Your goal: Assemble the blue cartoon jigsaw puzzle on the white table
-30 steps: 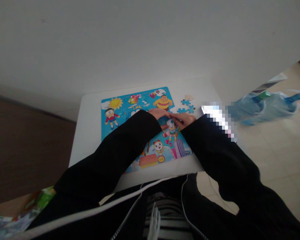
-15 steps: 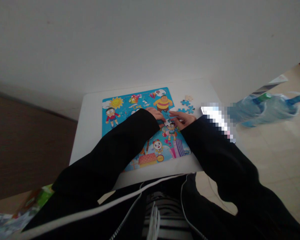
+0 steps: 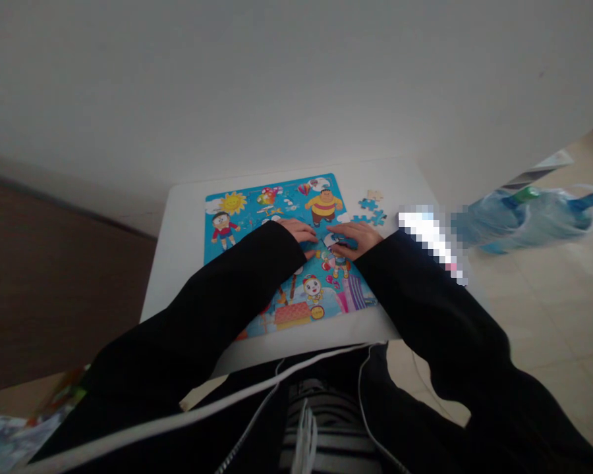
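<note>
A blue jigsaw puzzle (image 3: 296,315) with cartoon figures lies on a small white table. On its middle part rests my left hand (image 3: 298,232), fingers stretched over the surface and thumb apart, with nothing seen in them. My right hand (image 3: 360,237) is just to the right, above a cartoon child with glasses. Its thumb and fingers close around a small white-and-blue puzzle piece (image 3: 331,240), which lies at the puzzle's surface; whether it is seated flat I cannot tell. Both hands cover parts of the picture.
Several loose puzzle pieces (image 3: 370,209) lie on the white table (image 3: 165,257) right of the puzzle. A pixelated bright object (image 3: 432,240) sits at the table's right edge. Large plastic bottles (image 3: 538,214) stand on the floor. The wall (image 3: 296,85) rises behind the table.
My left hand has drawn slightly left, away from the white-and-blue piece. My right hand has shifted left over that piece, which now looks turned and lower.
</note>
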Demonstrator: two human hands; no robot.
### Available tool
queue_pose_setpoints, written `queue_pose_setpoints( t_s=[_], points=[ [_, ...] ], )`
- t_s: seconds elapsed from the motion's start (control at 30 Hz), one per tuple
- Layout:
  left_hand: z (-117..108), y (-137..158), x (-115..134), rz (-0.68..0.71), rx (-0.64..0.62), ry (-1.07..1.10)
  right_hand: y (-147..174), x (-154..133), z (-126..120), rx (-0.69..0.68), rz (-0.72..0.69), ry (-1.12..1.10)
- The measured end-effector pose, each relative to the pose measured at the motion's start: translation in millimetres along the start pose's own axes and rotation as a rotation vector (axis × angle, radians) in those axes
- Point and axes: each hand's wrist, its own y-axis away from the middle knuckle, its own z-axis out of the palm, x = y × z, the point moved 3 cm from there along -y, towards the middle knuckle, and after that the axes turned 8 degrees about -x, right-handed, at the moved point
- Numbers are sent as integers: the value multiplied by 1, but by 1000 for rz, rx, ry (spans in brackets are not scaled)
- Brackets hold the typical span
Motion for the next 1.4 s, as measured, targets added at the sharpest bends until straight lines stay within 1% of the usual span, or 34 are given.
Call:
queue_pose_setpoints(
  t_s=[0.13,0.23,0.37,0.47,0.53,0.6,0.67,0.73,0.8,0.87,0.93,1.03,1.13,1.27,1.33,1.4],
  points=[
    [14,0,-7,5,126,14,0,0,-3,61,80,-83],
    [20,0,-10,-14,159,9,1,3,-6,94,182,-127],
    [19,0,-7,-47,185,26,3,4,-7,66,298,-190],
    [15,0,-4,-76,250,52,2,4,-6,52,378,-270],
    [13,-1,-1,-61,305,71,0,3,-4,61,406,-336],
    [12,-1,0,-31,342,84,-3,0,-1,76,411,-383],
    [12,-2,0,-7,341,86,-5,-3,1,89,411,-365],
    [13,-2,-1,11,315,80,-6,-7,1,98,399,-260],
    [14,-2,-3,47,296,65,-8,-10,1,100,357,-138],
    [15,-2,-3,100,304,33,-9,-12,1,102,303,-52],
    [15,-2,-3,158,321,-15,-9,-11,2,107,262,-17],
    [15,-3,-1,211,323,-83,-9,-8,0,121,242,-15],
    [15,-5,2,215,315,-133,-8,-1,-5,130,282,-14],
    [12,-5,7,224,393,-158,-5,5,-13,91,335,-43],
    [12,-5,7,247,433,-157,-4,6,-14,63,333,-56],
    [13,-5,6,243,434,-155,-4,6,-14,35,323,-56]
  ],
)
